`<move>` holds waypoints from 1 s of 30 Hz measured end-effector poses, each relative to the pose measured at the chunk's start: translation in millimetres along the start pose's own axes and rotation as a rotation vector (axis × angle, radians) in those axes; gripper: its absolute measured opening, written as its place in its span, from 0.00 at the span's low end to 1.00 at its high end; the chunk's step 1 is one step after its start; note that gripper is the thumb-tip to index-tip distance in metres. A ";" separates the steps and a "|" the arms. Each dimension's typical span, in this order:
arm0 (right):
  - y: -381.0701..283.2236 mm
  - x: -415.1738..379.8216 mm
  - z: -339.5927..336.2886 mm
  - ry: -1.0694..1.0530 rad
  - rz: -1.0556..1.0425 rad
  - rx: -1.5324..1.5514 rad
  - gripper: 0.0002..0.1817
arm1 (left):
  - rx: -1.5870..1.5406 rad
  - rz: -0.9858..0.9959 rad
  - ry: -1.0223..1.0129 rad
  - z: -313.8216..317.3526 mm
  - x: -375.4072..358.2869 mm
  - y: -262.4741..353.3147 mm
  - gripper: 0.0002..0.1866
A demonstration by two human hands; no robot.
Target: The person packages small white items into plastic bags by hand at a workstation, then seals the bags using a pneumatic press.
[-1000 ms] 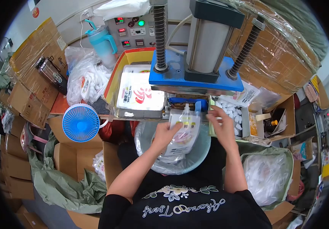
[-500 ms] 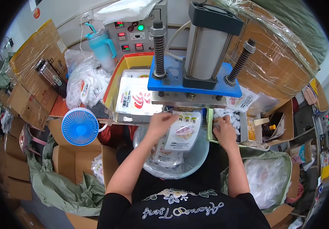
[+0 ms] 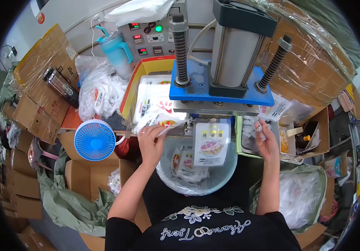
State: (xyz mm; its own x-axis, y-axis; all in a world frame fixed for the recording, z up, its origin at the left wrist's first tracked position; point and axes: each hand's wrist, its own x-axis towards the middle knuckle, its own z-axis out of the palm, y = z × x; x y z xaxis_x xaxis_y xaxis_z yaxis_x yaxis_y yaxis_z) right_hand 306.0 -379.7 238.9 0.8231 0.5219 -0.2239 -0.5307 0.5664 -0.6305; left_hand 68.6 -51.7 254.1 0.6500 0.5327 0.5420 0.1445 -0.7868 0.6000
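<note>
My left hand (image 3: 150, 144) pinches the near edge of a printed plastic pouch (image 3: 169, 119), which bends up from a stack of pouches (image 3: 148, 102) in a yellow-lined box. My right hand (image 3: 268, 142) is raised over a green-rimmed tray (image 3: 239, 140) of small white plastic pieces (image 3: 249, 125), with one such piece (image 3: 259, 129) at its fingertips. Between the hands, another printed pouch (image 3: 210, 146) hangs at the front of a blue press (image 3: 200, 94). Below it, more pouches (image 3: 190, 165) lie in a plastic-lined tub (image 3: 226, 178).
A blue fan (image 3: 95, 140) stands left of my left hand. Behind it are a plastic bag of white pieces (image 3: 104, 96), a blue tumbler (image 3: 115, 54) and a dark flask (image 3: 61, 88). A cardboard box (image 3: 320, 125) holding a bottle sits right of the tray. Open cartons flank my legs.
My left hand has left the hanging pouch and moved left to the stack, lifting a pouch's edge. My right hand has risen from the tray with a small white piece. The view has shifted slightly.
</note>
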 end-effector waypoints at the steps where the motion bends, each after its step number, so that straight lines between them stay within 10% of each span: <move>1: 1.8 -2.5 4.1 -0.032 -0.039 -0.081 0.17 | -0.058 -0.024 0.001 -2.5 0.3 10.9 0.03; 7: 42.6 -36.1 89.2 -0.188 -0.094 -0.533 0.08 | -0.764 -0.585 -0.376 18.3 -33.9 65.6 0.07; 18: 85.7 -48.4 105.9 -0.403 0.176 -1.079 0.06 | -0.535 -0.325 -0.548 43.2 -71.6 34.1 0.12; 25: 45.5 -29.8 94.8 -0.146 -0.134 -0.829 0.19 | -0.834 -0.638 -0.501 73.2 -35.2 51.5 0.15; 30: 13.0 -11.6 63.0 0.073 0.065 0.309 0.18 | -1.177 -0.925 -0.458 81.5 -5.2 72.2 0.14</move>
State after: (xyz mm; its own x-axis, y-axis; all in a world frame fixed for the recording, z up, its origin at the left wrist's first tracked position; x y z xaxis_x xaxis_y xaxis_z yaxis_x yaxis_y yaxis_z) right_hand 276.8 -338.1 280.1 0.7917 0.5228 -0.3159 -0.6099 0.7060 -0.3600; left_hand 136.4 -136.6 246.7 0.8630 0.3664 -0.3478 0.1064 0.5412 0.8341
